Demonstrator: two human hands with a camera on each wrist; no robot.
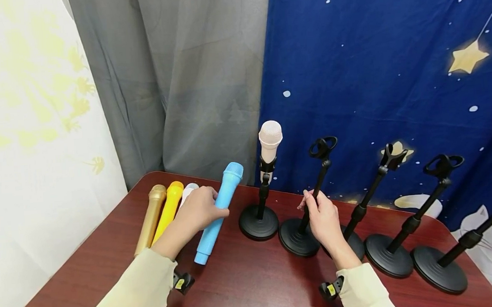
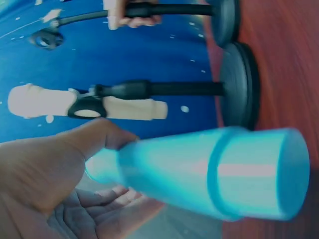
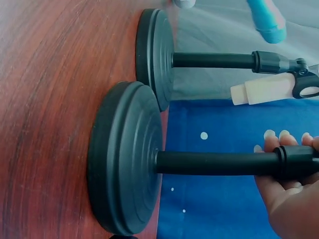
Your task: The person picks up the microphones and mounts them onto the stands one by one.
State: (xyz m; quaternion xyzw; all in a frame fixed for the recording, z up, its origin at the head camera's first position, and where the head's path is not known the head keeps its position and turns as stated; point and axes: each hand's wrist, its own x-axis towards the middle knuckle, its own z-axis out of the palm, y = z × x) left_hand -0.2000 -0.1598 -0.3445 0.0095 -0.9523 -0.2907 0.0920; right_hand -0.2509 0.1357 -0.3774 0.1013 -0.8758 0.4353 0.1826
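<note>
My left hand (image 1: 202, 207) grips a light blue microphone (image 1: 221, 212) around its body, tilted with its head up and away; in the left wrist view its blunt lower end (image 2: 259, 172) points toward the table. My right hand (image 1: 322, 216) holds the pole of a black microphone stand (image 1: 300, 235), thumb and fingers around the collar; the clip (image 1: 322, 147) on top is bare. Just left of it, another black stand (image 1: 259, 223) carries a pinkish-white microphone (image 1: 270, 140) upright in its clip.
On the left of the brown table (image 1: 238, 292) lie a gold microphone (image 1: 149, 219), a yellow microphone (image 1: 169, 209) and a white microphone (image 1: 188, 191), partly hidden by my left hand. Several more black stands (image 1: 388, 255) with bare clips line the right side. Curtains (image 1: 211, 80) hang behind.
</note>
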